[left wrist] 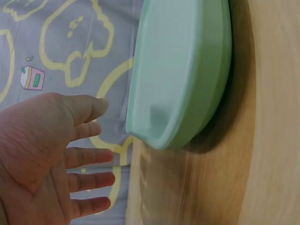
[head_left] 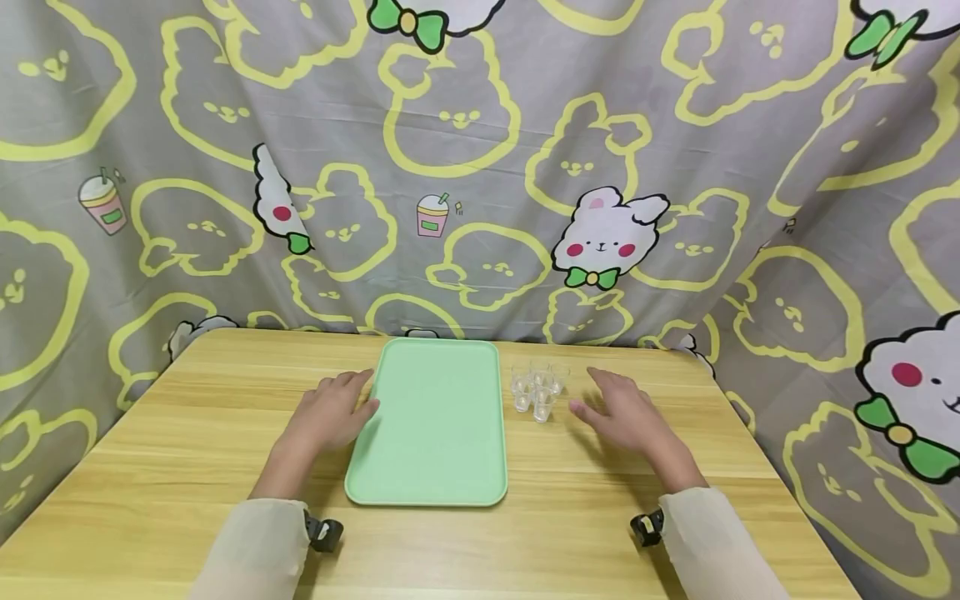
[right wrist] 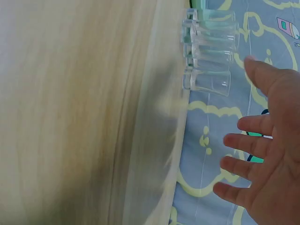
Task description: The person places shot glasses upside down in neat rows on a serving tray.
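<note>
A light green rectangular tray (head_left: pixel 433 425) lies on the wooden table, bare inside. Several small clear shot glasses (head_left: pixel 542 405) stand upright in a cluster just right of the tray. My left hand (head_left: pixel 330 410) hovers by the tray's left edge, fingers spread and holding nothing; the left wrist view shows a gap between that hand (left wrist: pixel 56 159) and the tray (left wrist: pixel 213 70). To the right of the glasses is my right hand (head_left: pixel 624 414), its fingers extended. In the right wrist view the thumb (right wrist: pixel 262 75) is close to the glasses (right wrist: pixel 206 80) without touching them.
The wooden table (head_left: pixel 570 533) reaches back to a grey curtain (head_left: pixel 480 192) with yellow cartoon outlines, which also hangs along the right side. Both wrists carry small black devices (head_left: pixel 324 533) near the sleeve cuffs.
</note>
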Motion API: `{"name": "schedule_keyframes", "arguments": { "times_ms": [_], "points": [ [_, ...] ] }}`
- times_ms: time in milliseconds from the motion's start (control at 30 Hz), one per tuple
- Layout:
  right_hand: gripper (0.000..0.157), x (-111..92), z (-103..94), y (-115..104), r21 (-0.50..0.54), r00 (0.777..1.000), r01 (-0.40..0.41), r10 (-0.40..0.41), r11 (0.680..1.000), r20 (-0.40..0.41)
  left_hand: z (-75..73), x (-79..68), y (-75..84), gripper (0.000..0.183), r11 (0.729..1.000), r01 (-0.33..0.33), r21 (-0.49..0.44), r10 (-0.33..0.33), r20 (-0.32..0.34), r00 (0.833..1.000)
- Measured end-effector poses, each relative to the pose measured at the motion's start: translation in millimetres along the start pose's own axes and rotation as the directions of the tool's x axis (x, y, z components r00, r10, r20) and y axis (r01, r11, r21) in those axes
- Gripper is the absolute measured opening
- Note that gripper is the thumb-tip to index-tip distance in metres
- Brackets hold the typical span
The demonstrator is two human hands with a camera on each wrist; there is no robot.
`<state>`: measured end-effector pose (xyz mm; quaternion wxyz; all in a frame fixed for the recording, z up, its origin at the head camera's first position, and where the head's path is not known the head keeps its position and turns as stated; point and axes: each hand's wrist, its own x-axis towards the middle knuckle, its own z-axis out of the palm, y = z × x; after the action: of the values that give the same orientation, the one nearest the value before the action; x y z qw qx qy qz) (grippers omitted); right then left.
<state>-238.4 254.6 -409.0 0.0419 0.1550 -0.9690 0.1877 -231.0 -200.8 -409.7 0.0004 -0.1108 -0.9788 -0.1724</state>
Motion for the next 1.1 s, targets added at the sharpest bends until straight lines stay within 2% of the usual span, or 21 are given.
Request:
{"name": "schedule_keyframes", "arguments": {
  "times_ms": [133, 300, 500, 700, 967, 1100],
  "points": [
    [0.071, 1, 1.3, -3, 0.063, 0.999, 0.014, -0.016, 0.998, 0.035, 2.7, 2.0, -1.4, 0.059, 1.000, 0.004, -0.027, -0.004, 0.009, 1.000],
    [0.061, 3, 2.7, -8, 0.125, 0.995, -0.006, -0.007, 0.992, 0.102, 4.8, 3.1, -3.0, 0.060, 0.994, 0.011, -0.110, -0.006, 0.045, 0.999],
    [0.053, 6, 7.0, -12, 0.194, 0.992, 0.005, -0.028, 0.981, 0.119, 7.7, 3.7, -6.9, 0.060, 0.978, 0.000, -0.207, 0.010, 0.046, 0.999],
    [0.049, 8, 10.6, -18, 0.300, 0.991, -0.025, -0.017, 0.954, 0.136, 13.1, 7.1, -14.0, 0.057, 0.958, -0.012, -0.288, 0.019, 0.022, 1.000],
    [0.046, 11, 18.2, -19, 0.392, 0.988, -0.084, 0.025, 0.916, 0.154, 17.9, 6.3, -17.7, 0.053, 0.932, 0.027, -0.362, -0.014, 0.039, 0.999],
    [0.044, 14, 22.0, -19, 0.405, 0.988, -0.102, 0.044, 0.909, 0.151, 20.3, 5.5, -19.3, 0.052, 0.894, 0.058, -0.444, -0.038, 0.052, 0.998]
  ]
}}
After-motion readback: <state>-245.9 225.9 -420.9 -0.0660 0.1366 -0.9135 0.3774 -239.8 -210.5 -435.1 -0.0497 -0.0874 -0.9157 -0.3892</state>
